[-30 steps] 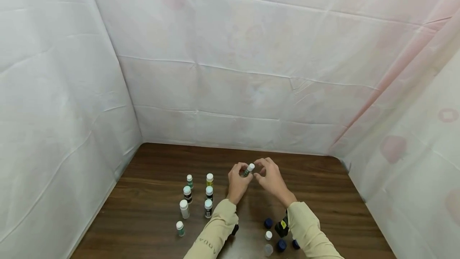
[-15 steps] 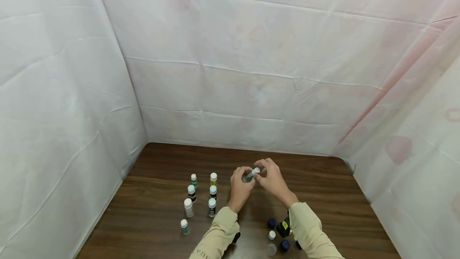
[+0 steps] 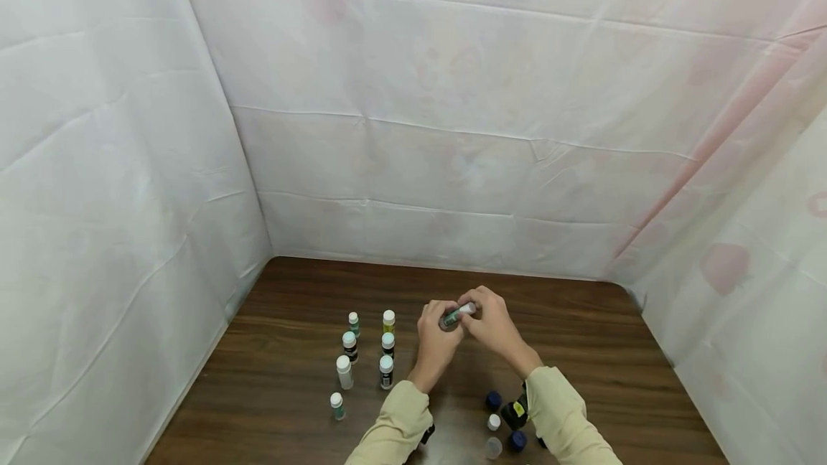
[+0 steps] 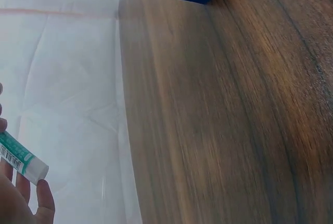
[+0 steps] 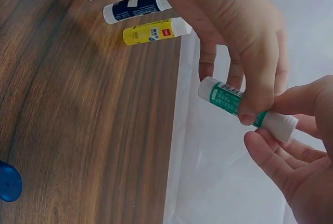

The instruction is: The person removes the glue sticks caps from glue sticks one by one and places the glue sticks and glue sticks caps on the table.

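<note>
A green-labelled glue stick [image 3: 451,318] with white ends is held in the air above the table, tilted. My left hand [image 3: 439,332] grips its body; in the right wrist view the left thumb presses on the green label [image 5: 225,97]. The fingers of my right hand [image 3: 494,325] are around the glue stick's white end [image 5: 281,126], thumb on one side and a finger on the other. Much of the right hand's contact is hidden. In the left wrist view the barcode side of the glue stick [image 4: 18,154] shows between fingers.
Left of my hands several glue sticks stand upright, including a yellow one [image 3: 388,322], a dark one [image 3: 386,373] and a white one [image 3: 345,373]. Near my right sleeve lie blue caps [image 3: 517,440], a white cap [image 3: 494,421], a translucent cap [image 3: 494,448] and a black object [image 3: 515,413].
My left hand has tipped the glue stick over toward the right hand. The right fingers have come from apart to around its white end. The head view has shifted slightly.
</note>
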`<act>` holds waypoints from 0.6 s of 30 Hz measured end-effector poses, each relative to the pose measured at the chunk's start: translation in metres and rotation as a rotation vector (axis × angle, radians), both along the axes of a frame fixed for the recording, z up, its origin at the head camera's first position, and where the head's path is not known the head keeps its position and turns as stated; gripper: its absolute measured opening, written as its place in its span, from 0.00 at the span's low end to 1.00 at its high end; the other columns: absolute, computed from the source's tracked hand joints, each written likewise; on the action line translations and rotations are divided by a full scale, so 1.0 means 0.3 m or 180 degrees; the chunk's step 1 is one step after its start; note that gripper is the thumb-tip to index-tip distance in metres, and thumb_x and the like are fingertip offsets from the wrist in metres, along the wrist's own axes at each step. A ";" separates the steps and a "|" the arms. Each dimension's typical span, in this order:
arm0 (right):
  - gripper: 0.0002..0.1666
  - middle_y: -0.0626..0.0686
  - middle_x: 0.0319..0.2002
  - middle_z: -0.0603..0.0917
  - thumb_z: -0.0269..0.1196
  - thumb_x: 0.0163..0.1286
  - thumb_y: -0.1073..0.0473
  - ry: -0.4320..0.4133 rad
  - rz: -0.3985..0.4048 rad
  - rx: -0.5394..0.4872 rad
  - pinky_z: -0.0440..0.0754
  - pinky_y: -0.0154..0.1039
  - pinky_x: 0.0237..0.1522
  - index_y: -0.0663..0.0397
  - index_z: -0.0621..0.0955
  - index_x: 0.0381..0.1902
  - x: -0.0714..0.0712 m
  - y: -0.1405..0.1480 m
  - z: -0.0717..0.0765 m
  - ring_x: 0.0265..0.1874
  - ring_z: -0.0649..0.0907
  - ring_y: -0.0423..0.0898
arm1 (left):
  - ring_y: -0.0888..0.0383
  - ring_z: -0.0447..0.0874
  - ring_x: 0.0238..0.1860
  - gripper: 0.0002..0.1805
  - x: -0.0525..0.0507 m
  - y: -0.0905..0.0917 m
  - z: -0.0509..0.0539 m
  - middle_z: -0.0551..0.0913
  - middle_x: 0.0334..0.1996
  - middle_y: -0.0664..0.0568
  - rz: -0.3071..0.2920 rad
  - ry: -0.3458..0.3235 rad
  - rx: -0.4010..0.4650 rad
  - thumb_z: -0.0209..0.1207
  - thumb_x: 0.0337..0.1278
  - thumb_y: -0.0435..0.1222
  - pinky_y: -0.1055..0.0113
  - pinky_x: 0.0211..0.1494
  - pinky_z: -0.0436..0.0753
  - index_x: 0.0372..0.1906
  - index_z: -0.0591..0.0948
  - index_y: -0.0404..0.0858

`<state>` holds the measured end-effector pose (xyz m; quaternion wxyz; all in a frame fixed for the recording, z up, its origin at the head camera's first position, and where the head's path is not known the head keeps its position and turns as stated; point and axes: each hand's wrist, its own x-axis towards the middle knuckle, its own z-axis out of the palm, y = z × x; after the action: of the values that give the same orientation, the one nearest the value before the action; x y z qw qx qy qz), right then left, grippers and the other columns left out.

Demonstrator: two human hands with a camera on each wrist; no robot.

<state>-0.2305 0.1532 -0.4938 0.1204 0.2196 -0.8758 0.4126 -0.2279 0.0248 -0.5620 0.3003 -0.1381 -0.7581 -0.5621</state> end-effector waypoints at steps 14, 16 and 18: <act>0.06 0.46 0.30 0.78 0.69 0.56 0.67 0.0083 0.0084 -0.0032 0.77 0.34 0.25 0.54 0.83 0.32 0.031 0.007 0.014 0.25 0.76 0.40 | 0.56 0.77 0.34 0.15 0.040 -0.049 0.017 0.82 0.33 0.55 -0.0102 0.0055 -0.0115 0.67 0.35 0.26 0.64 0.38 0.77 0.35 0.84 0.44; 0.06 0.46 0.30 0.79 0.69 0.56 0.67 0.0086 0.0074 -0.0030 0.77 0.34 0.25 0.54 0.84 0.32 0.034 0.007 0.014 0.25 0.76 0.40 | 0.56 0.78 0.33 0.16 0.044 -0.052 0.016 0.82 0.33 0.55 -0.0124 0.0068 -0.0119 0.67 0.36 0.26 0.63 0.37 0.77 0.35 0.84 0.44; 0.06 0.45 0.30 0.79 0.69 0.56 0.66 0.0082 0.0068 -0.0010 0.77 0.34 0.25 0.54 0.84 0.32 0.036 0.008 0.013 0.25 0.76 0.39 | 0.56 0.78 0.33 0.16 0.047 -0.055 0.015 0.82 0.32 0.55 -0.0134 0.0085 -0.0127 0.66 0.36 0.26 0.63 0.37 0.78 0.35 0.84 0.43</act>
<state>-0.2197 0.1554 -0.4900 0.1276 0.2341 -0.8712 0.4123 -0.2139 0.0083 -0.5575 0.2957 -0.1676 -0.7620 -0.5512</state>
